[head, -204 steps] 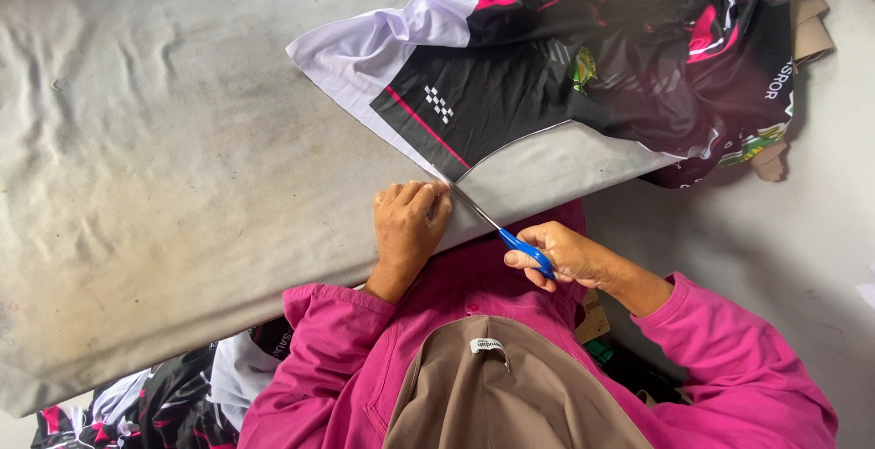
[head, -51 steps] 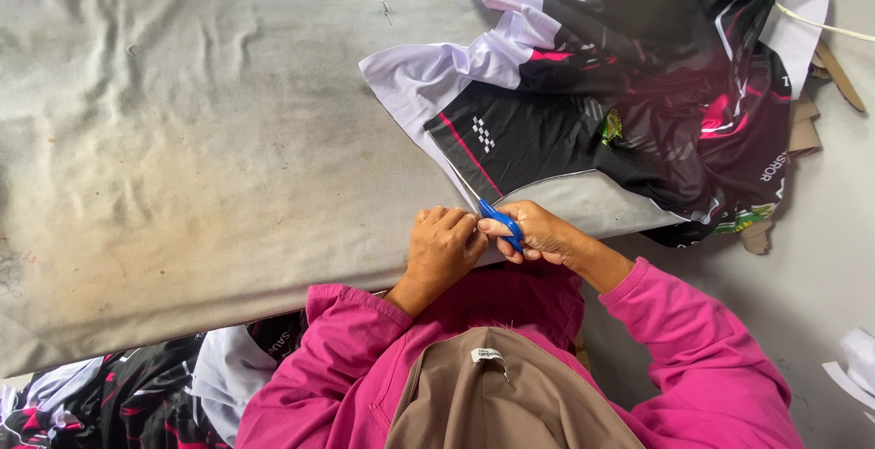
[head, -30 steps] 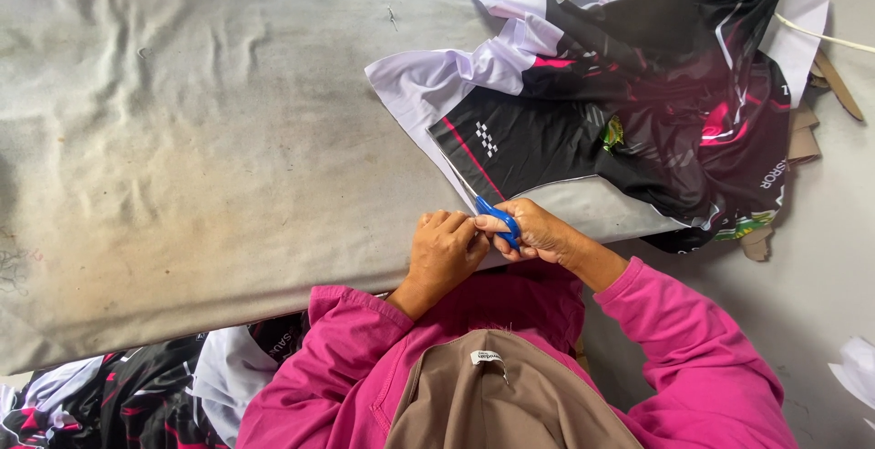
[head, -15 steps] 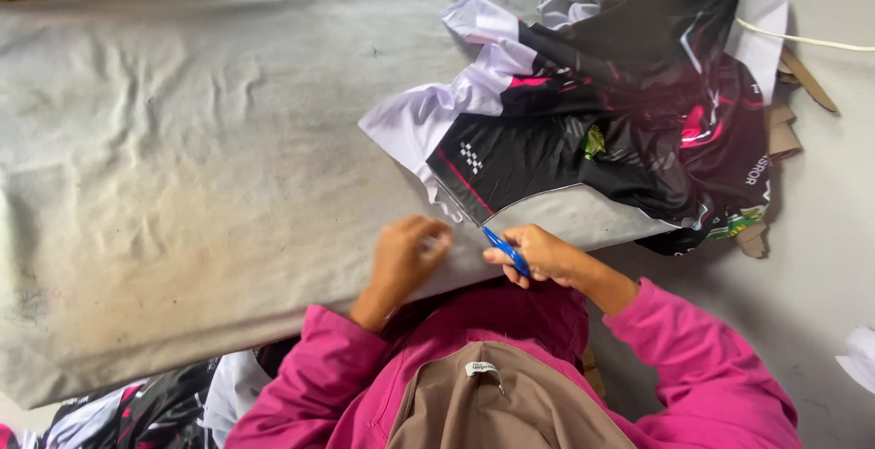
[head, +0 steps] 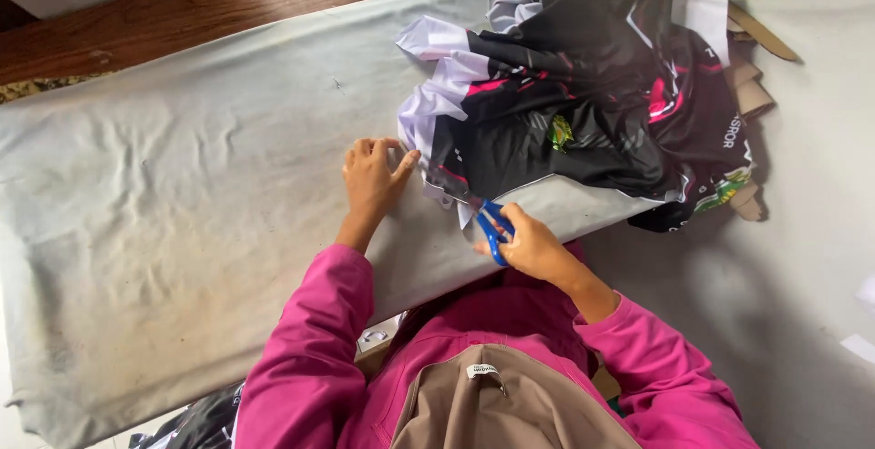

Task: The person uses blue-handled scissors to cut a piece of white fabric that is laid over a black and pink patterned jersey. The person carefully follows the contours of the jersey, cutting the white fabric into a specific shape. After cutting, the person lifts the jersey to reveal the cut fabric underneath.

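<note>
Blue-handled scissors (head: 493, 227) meet a black, white and pink printed garment (head: 583, 112) at the table's near edge; pale grey cloth (head: 182, 212) covers the table; sleeves (head: 310, 349) are magenta.

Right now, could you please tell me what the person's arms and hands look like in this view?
Both arms are covered to the wrist by long, bright pink sleeves of smooth, slightly creased cloth, with plain cuffs and no markings that I can see. The left hand and right hand are bare: no gloves. I can make out no rings, watch or bracelets.
</note>
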